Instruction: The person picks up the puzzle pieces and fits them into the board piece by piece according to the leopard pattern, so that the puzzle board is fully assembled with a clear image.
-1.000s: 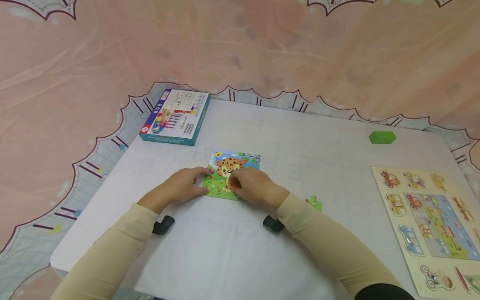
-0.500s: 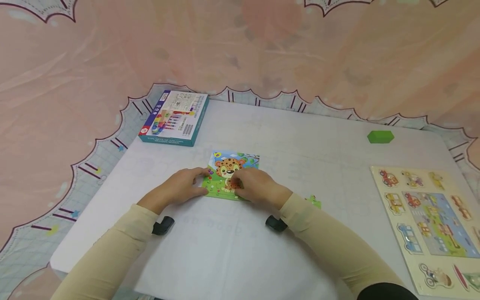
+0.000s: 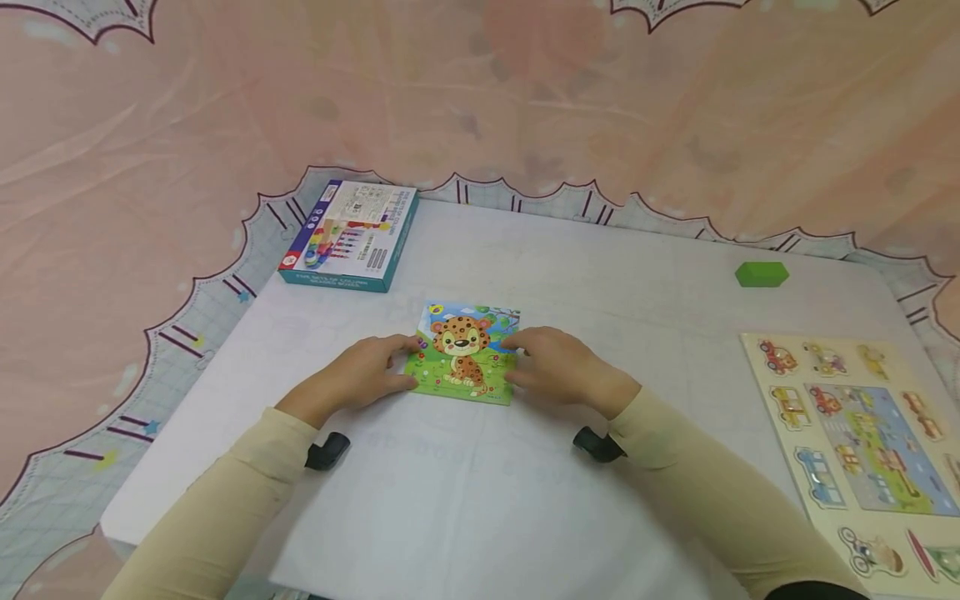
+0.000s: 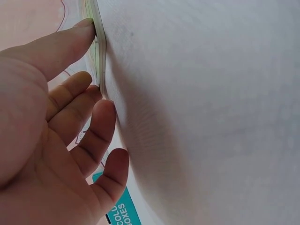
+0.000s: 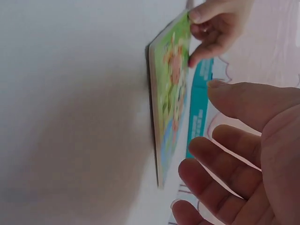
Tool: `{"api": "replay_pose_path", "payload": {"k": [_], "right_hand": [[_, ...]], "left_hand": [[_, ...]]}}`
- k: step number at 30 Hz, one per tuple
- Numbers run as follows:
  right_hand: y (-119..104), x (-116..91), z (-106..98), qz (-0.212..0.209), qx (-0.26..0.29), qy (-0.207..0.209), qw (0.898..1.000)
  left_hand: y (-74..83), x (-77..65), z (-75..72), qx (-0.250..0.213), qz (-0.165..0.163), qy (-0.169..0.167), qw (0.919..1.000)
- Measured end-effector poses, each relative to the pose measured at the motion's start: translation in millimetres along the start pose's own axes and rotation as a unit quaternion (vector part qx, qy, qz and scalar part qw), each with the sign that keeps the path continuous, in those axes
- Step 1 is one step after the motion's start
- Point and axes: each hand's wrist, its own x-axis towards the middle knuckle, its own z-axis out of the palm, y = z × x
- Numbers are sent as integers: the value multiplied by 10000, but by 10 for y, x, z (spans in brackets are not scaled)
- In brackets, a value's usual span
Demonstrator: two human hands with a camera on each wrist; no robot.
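A square picture puzzle (image 3: 463,354) with a spotted leopard cub on grass lies flat on the white table, all its picture area filled. My left hand (image 3: 358,372) rests its thumb and forefinger on the puzzle's left edge. Seen in the left wrist view, the other fingers of that hand are loosely bent. My right hand (image 3: 564,367) is at the right edge with thumb and fingers spread apart. Nothing is between them in the right wrist view, where the hand (image 5: 229,164) appears apart from the puzzle (image 5: 173,93).
A flat teal and white box (image 3: 348,237) lies at the back left. A green block (image 3: 762,274) stands at the back right. On the right is a wooden vehicle puzzle board (image 3: 862,450). A patterned cloth (image 3: 480,100) hangs behind the table.
My right hand has drawn back to the right off the puzzle's lower right, uncovering the cub's body. The small green piece beside the right forearm is now hidden. The left hand stays put.
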Motion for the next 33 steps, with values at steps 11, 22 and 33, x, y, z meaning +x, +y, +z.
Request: {"api": "replay_pose_path", "payload": {"k": [11, 22, 33], "right_hand": [[281, -341, -85, 438, 9, 45, 9990], [595, -749, -99, 705, -8, 134, 9974], [802, -1035, -140, 819, 78, 178, 9965]], "left_hand": [[-11, 14, 3, 34, 6, -13, 10000], [-11, 11, -5, -40, -46, -30, 10000], [0, 19, -30, -107, -264, -148, 9995]]}}
